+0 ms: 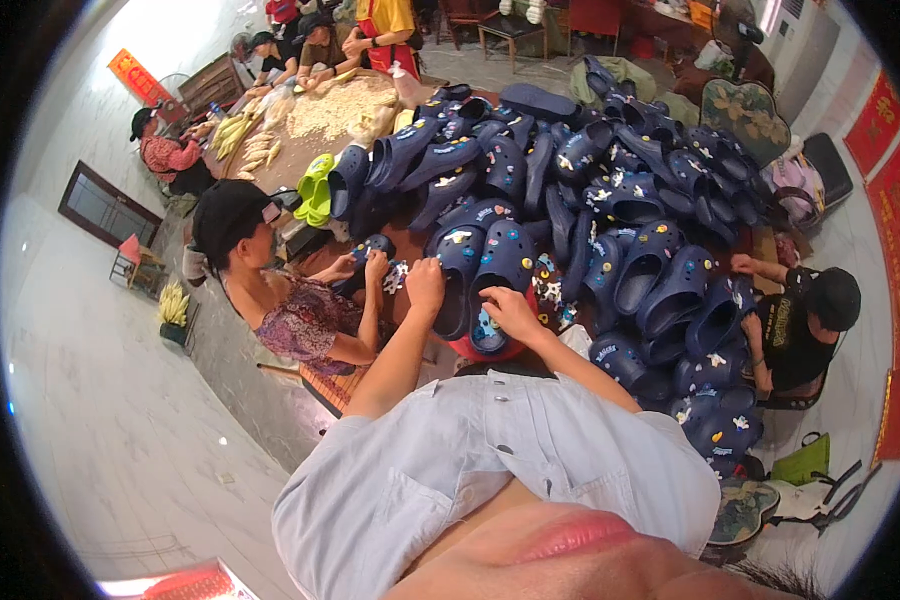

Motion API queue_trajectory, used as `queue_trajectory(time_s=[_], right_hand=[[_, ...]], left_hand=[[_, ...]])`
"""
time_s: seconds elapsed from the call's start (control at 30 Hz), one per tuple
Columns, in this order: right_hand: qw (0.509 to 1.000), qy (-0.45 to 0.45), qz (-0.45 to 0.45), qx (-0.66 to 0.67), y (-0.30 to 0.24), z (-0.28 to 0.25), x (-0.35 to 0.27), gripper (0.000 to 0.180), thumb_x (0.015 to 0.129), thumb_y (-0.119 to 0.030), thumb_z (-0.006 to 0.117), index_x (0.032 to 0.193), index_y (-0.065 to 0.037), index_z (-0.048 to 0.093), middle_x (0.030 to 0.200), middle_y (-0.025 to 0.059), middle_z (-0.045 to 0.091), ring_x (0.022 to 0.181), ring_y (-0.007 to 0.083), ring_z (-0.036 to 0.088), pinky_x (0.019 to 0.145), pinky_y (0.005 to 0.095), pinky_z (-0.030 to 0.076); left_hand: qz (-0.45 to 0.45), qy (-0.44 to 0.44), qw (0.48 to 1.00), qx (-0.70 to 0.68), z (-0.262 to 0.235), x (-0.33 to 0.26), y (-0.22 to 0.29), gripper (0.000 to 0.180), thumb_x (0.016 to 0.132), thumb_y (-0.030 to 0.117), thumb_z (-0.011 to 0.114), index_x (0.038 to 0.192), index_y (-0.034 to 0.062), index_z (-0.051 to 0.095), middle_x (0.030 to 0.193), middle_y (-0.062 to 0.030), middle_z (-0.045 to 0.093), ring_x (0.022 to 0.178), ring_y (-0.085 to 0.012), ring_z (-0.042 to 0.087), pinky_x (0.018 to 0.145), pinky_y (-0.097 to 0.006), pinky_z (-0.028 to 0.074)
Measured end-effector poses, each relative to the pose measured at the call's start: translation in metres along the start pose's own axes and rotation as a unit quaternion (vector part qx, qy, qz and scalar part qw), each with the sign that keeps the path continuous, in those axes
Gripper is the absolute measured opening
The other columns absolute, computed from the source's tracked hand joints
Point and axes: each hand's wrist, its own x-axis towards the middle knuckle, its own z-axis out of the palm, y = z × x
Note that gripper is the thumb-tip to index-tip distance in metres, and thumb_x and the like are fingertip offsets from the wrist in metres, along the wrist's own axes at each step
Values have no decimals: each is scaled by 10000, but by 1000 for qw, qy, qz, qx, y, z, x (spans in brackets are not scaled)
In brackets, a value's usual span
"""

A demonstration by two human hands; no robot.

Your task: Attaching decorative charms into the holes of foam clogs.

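My left hand rests on the heel end of a navy blue clog that carries small coloured charms. My right hand pinches at a second navy clog lying beside the first, over a red bowl; what sits between its fingers is too small to tell. Both clogs lie at the near edge of a big heap of navy clogs on a brown table. Loose small charms are scattered by my right hand.
A person in a black cap sits at my left and handles a clog. Another person in black sits at the right. Yellow-green clogs lie further back. More people work at the far end beside pale yellow pieces.
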Motion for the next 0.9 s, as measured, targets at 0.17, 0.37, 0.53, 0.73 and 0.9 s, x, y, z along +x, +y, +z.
queue_trajectory(time_s=[0.17,0.37,0.53,0.73,0.9], right_hand=[[998,38,-48,0,-7,-11,3,204,821,-109,595,977,13,642,894,170,654,810,288,643,724,350,502],[982,184,-9,-40,-20,-29,17,131,811,-71,583,901,-5,652,873,130,644,853,288,604,785,362,465],[953,250,39,-167,1,-31,26,223,822,-104,598,1034,-43,631,1042,141,584,1040,314,494,897,399,396],[953,199,31,-226,35,-6,28,279,898,-189,522,1079,0,619,1134,196,553,1067,362,484,955,441,371],[949,211,27,-231,33,-5,33,264,894,-177,514,1053,8,616,1112,187,566,1059,352,493,948,430,380]], left_hand=[[-5,-4,1000,-20,-9,-1,3,143,695,115,658,779,46,565,780,-109,602,779,-292,590,659,-403,491],[2,-20,999,-36,-11,-2,-2,66,717,75,612,767,43,584,768,-114,611,776,-280,601,646,-376,512],[22,-50,997,-47,-16,1,-1,168,678,122,671,797,41,583,799,-114,612,793,-279,599,661,-391,511],[25,-76,995,-67,-16,3,-4,257,651,144,726,837,32,588,824,-125,602,809,-291,596,674,-392,507],[44,-79,991,-96,-20,4,-7,251,657,127,711,839,20,574,824,-129,590,816,-303,578,677,-389,503]])
